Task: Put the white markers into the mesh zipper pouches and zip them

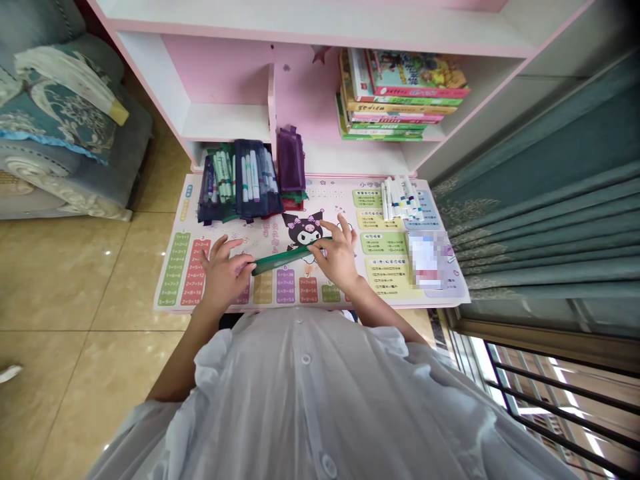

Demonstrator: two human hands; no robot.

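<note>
A green pouch (283, 259), seen nearly edge-on as a narrow strip, is stretched between my two hands above the table's front half. My left hand (225, 272) pinches its left end between thumb and finger. At the opposite end, my right hand (336, 257) grips the upper corner, with the other fingers raised. Beyond my left hand lie mesh pouches with marker pens inside, among them a dark blue pouch (257, 180) and a green one (223, 177). A purple mesh pouch (291, 160) rests on others beside them. Loose white marker pens (403, 199) lie in a pile at the back right.
The table mat (170, 293) carries printed sums and a cartoon figure. A blurred rectangular object (426, 260) lies on its right side. Behind stands a pink and white shelf (320, 33) with stacked books (400, 100). A curtain (550, 180) hangs at right; a sofa (60, 133) stands left.
</note>
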